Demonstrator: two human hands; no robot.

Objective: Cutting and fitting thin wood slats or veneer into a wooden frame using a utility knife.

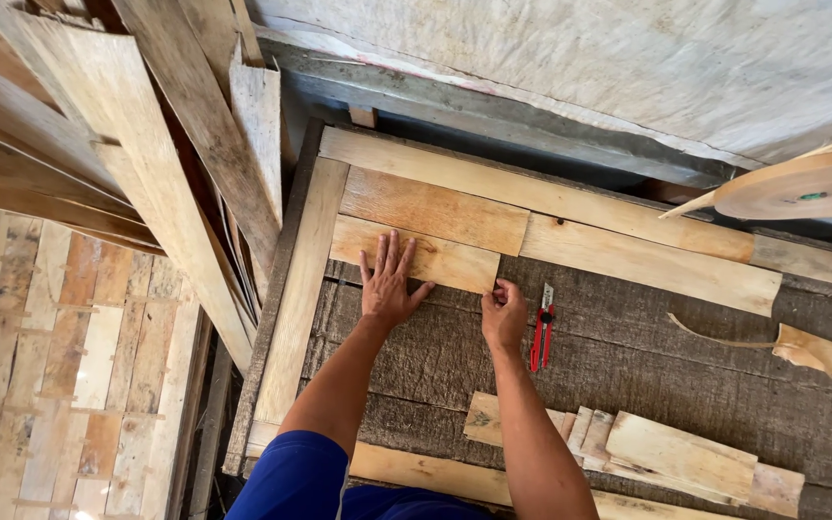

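Under the left hand [389, 285], spread flat with open fingers, lay a short board [414, 253], butted against the frame [302, 279] on its far-left side and against a wider board [432, 208] beyond it. The right hand [504, 313], its grip curled nearly closed, pinched that short board's near right corner, with a red cutter [541, 327] lying just to its right on the dark surface [647, 356]. Judging by this, good seating called for steady downward pressure from the flat palm while the corner was nudged until both joints closed evenly.
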